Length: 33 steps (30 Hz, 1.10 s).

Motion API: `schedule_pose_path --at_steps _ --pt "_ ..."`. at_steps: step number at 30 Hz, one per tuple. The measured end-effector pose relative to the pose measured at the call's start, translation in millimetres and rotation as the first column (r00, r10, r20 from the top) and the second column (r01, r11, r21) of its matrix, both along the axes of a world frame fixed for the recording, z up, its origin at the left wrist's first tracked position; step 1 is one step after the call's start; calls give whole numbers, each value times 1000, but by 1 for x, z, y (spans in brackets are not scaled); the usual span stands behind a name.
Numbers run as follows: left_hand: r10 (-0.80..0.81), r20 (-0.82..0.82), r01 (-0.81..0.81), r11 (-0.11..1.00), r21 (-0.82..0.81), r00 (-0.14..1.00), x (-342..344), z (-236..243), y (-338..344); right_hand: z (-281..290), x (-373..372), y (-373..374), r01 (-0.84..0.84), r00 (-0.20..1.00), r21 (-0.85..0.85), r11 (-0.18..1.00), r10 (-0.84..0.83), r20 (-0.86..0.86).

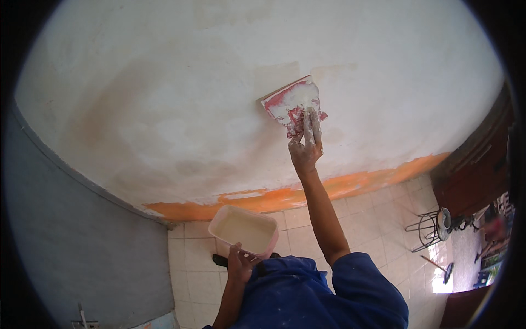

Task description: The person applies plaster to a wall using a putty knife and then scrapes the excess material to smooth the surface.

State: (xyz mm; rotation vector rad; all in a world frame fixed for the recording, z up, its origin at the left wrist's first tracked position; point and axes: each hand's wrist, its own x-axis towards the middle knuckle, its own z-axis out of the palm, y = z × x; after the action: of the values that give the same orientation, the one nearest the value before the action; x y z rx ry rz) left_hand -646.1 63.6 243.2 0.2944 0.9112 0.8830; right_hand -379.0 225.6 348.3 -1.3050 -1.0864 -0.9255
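Fingers (309,130) of the right hand (307,153) lie long and straight, close together, on the face of a putty spreader (278,101), holding it. Some of the grip is hidden. The left hand (239,267) grips a tub (272,247) by its near side, one fingertip up at the rim; I cannot tell how the other fingers press.

The spreader is up at the wall (181,109), with its wide edge against it. It is flat, wide at the top and thinner near the hand. It is red, but thick white smears hide most of that, and the red peeks out in rough patches.

The tub is a pale pink box with round corners, held low in front of the blue shirt (296,296). Smooth, creamy paste (244,230) sits inside.

The wall is chalky white with dull, cloudy brown spots. A ragged orange strip (192,210) runs along its bottom, above shiny square floor tiles (356,214).
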Motion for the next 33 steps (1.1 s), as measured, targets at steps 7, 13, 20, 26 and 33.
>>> schedule_pose_path --at_steps 7,13,20,26,33 --pt "30 18 -30 1000 3 999 4 -1 2 11 -4 -10 -414 886 174 893 440 -145" --pt "-1 38 0 1000 14 999 5 -7 13 14 -15 4 -326 842 306 894 422 -336" --pt "20 34 -21 1000 9 999 -2 -2 13 31 -38 2 -299 667 371 879 471 -577" --pt "36 -1 -36 999 1 999 -15 5 14 28 -29 8 -220 437 571 791 603 -667" --pt "22 -6 -22 999 36 1000 -15 15 38 9 -2 28 -308 -131 714 629 715 -686"
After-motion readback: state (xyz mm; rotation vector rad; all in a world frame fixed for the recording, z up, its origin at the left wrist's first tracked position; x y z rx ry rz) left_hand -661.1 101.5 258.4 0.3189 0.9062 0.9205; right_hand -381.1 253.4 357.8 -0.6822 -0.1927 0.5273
